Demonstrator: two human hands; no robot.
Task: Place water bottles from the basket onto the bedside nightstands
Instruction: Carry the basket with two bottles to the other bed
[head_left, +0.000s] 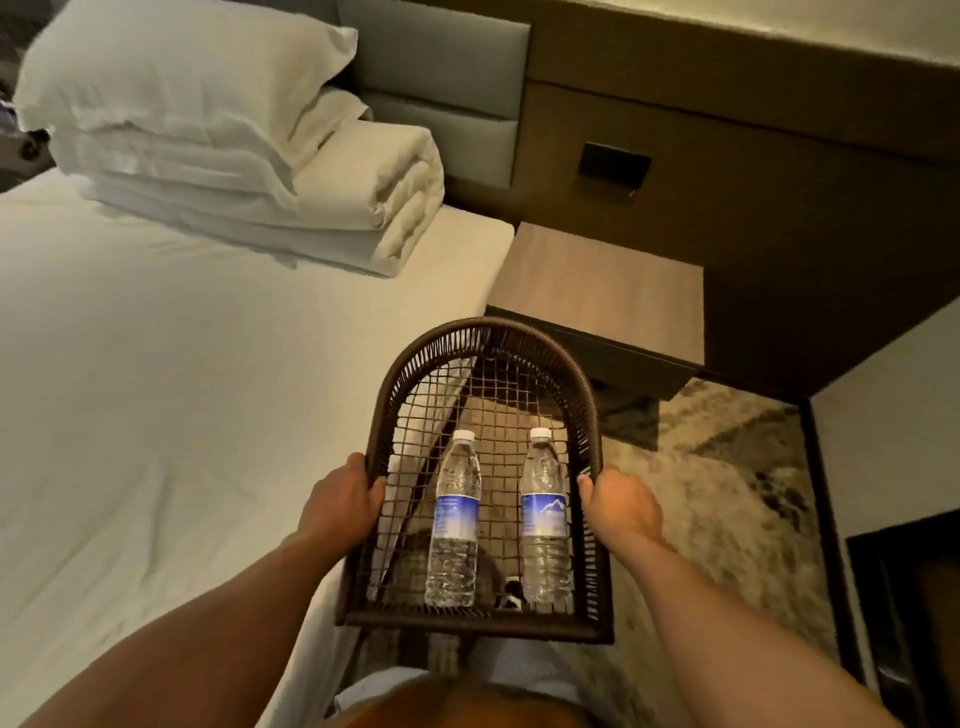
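I hold a dark woven wire basket (485, 332) in front of me, over the gap between bed and floor. My left hand (343, 496) grips its left rim and my right hand (618, 501) grips its right rim. Two clear water bottles with white caps and blue labels lie side by side on the mesh bottom: the left bottle (454, 519) and the right bottle (544, 514). Beyond the basket stands a light wooden nightstand (597, 288), its top bare, beside the bed.
A white-sheeted bed (182, 364) fills the left, with a folded duvet (322, 202) and pillow (171, 67) near the padded headboard. A dark wall panel with a black switch plate (614, 165) rises behind the nightstand. Patterned carpet (727, 467) lies at right.
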